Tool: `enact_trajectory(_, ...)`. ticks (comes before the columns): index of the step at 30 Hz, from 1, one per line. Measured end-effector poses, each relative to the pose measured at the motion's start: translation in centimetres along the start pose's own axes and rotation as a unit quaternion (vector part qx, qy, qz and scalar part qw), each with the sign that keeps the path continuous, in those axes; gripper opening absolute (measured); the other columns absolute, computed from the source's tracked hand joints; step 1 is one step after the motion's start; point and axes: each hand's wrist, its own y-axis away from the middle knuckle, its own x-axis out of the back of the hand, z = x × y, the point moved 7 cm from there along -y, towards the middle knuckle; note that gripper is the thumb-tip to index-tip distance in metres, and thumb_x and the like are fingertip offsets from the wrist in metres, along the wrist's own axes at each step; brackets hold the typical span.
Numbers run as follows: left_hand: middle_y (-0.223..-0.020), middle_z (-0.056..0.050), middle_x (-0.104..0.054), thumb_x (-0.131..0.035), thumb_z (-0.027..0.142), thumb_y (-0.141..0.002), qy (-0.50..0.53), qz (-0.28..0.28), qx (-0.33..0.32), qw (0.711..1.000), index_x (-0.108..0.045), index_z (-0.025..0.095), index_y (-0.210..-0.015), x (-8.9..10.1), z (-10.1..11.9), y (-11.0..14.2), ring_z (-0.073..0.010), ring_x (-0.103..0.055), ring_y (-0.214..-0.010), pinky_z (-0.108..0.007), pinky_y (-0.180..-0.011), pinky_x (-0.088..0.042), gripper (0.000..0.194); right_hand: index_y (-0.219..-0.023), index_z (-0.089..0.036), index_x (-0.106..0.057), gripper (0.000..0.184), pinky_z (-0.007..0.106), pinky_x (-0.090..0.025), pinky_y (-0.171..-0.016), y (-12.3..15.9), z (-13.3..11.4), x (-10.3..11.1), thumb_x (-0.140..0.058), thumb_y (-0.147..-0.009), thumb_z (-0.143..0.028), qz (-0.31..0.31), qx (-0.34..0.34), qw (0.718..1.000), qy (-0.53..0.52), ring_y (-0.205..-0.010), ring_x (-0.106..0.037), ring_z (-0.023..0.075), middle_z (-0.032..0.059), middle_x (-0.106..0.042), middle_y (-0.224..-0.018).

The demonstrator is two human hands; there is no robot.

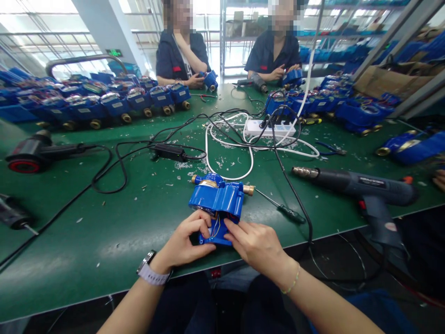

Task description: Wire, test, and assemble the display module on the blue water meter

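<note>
A blue water meter [217,195] with brass end fittings lies near the table's front edge. Its blue lid [219,236] hangs open toward me, and thin yellow and white wires [216,228] run between lid and body. My left hand [187,239] is closed on the left side of the lid, fingers curled by the wires and thumb along the lower edge. My right hand [255,241] grips the right side, its fingertips at the lid and the opening. What lies under those fingertips is hidden. A screwdriver [290,213] rests just right of the meter.
A heat gun [354,185] lies at right, another [38,153] at left. Cables loop around a white power strip [269,128]. Pliers [330,149] lie beyond. Rows of blue meters [114,104] line the back. Two people sit opposite, each handling a meter; another hand [440,180] shows at far right.
</note>
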Motion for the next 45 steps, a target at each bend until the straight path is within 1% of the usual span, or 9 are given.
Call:
enact_trajectory(7,-0.094,-0.002,-0.053,-0.072,0.019,-0.078,0.020,-0.010,0.000,1.000,-0.052,0.017,-0.071,0.2,0.0,-0.2,-0.0154,-0.052,-0.090,-0.026,-0.079,-0.041,0.022,-0.094,-0.017,-0.069,0.016,0.031,-0.036,-0.052,-1.2,0.0,0.1,-0.072,-0.080,-0.009,-0.028,-0.013,0.999,0.023,-0.062,-0.062,0.0215,0.0007,-0.066,-0.070)
enact_trajectory(10,-0.095,-0.002,-0.053,-0.072,0.019,-0.079,0.030,-0.014,0.001,0.999,-0.052,0.017,-0.072,0.3,-0.1,-0.1,-0.0155,-0.052,-0.090,-0.026,-0.080,-0.041,0.022,-0.085,-0.017,-0.067,0.011,0.031,-0.035,-0.052,-1.1,0.1,0.2,-0.071,-0.080,-0.008,-0.039,-0.023,0.999,0.027,-0.062,-0.062,0.0211,0.0007,-0.065,-0.069)
enact_trajectory(15,-0.093,-0.002,-0.053,-0.073,0.023,-0.079,0.057,-0.017,-0.004,0.998,-0.052,0.017,-0.072,0.4,-0.1,-0.1,-0.0148,-0.051,-0.088,-0.026,-0.078,-0.041,0.023,-0.097,-0.020,-0.067,0.007,0.031,-0.035,-0.053,-0.9,0.1,-0.5,-0.066,-0.090,-0.020,-0.044,-0.026,0.998,0.027,-0.063,-0.064,0.0194,-0.0006,-0.068,-0.073)
enact_trajectory(28,-0.088,-0.002,-0.055,-0.074,0.024,-0.079,0.089,-0.025,0.006,0.996,-0.052,0.017,-0.070,0.4,-0.2,-0.3,-0.0148,-0.053,-0.084,-0.027,-0.077,-0.042,0.025,-0.076,-0.015,-0.064,0.014,0.031,-0.033,-0.050,-1.4,0.1,0.3,-0.065,-0.076,-0.001,-0.043,0.034,0.996,0.066,-0.056,-0.060,0.0219,0.0043,-0.064,-0.063)
enact_trajectory(35,-0.087,-0.002,-0.055,-0.074,0.029,-0.080,0.096,-0.020,0.005,0.995,-0.052,0.017,-0.069,0.6,-0.5,-0.2,-0.0146,-0.053,-0.083,-0.027,-0.077,-0.043,0.027,-0.083,-0.015,-0.066,0.011,0.031,-0.038,-0.050,-0.8,0.6,0.7,-0.062,-0.082,-0.004,-0.010,0.057,0.997,0.052,-0.056,-0.060,0.0214,0.0025,-0.063,-0.064)
enact_trajectory(38,-0.092,-0.004,-0.057,-0.074,0.034,-0.081,0.095,-0.017,0.015,0.995,-0.052,0.017,-0.069,0.7,-0.5,0.2,-0.0167,-0.055,-0.089,-0.029,-0.080,-0.044,0.029,-0.111,-0.013,-0.062,0.020,0.030,-0.045,-0.057,1.2,0.3,2.1,-0.055,-0.093,-0.009,0.091,0.091,0.992,-0.013,-0.070,-0.064,0.0198,0.0075,-0.069,-0.089)
enact_trajectory(40,-0.100,-0.006,-0.059,-0.073,0.036,-0.081,0.085,-0.017,0.024,0.996,-0.053,0.017,-0.070,0.5,-0.3,0.4,-0.0195,-0.056,-0.097,-0.031,-0.085,-0.044,0.030,-0.118,-0.013,-0.058,0.022,0.027,-0.048,-0.061,3.0,0.4,3.1,-0.051,-0.097,-0.013,0.167,0.072,0.976,-0.122,-0.077,-0.065,0.0179,0.0115,-0.066,-0.105)
enact_trajectory(42,-0.109,-0.009,-0.059,-0.073,0.036,-0.081,0.067,-0.018,0.032,0.997,-0.054,0.017,-0.071,0.0,-0.1,0.6,-0.0219,-0.057,-0.103,-0.033,-0.088,-0.044,0.029,-0.115,-0.016,-0.056,0.017,0.023,-0.047,-0.054,4.2,0.9,2.5,-0.051,-0.100,-0.021,0.168,-0.017,0.952,-0.256,-0.064,-0.060,0.0127,0.0093,-0.064,-0.102)
enact_trajectory(45,-0.115,-0.010,-0.058,-0.073,0.033,-0.081,0.033,-0.014,0.032,0.999,-0.056,0.018,-0.076,-0.8,0.2,0.8,-0.0234,-0.057,-0.107,-0.035,-0.091,-0.044,0.023,-0.123,-0.019,-0.051,0.034,0.022,-0.045,-0.045,4.9,0.2,0.1,-0.058,-0.097,-0.039,0.113,-0.127,0.905,-0.389,-0.048,-0.047,0.0083,0.0058,-0.061,-0.098)
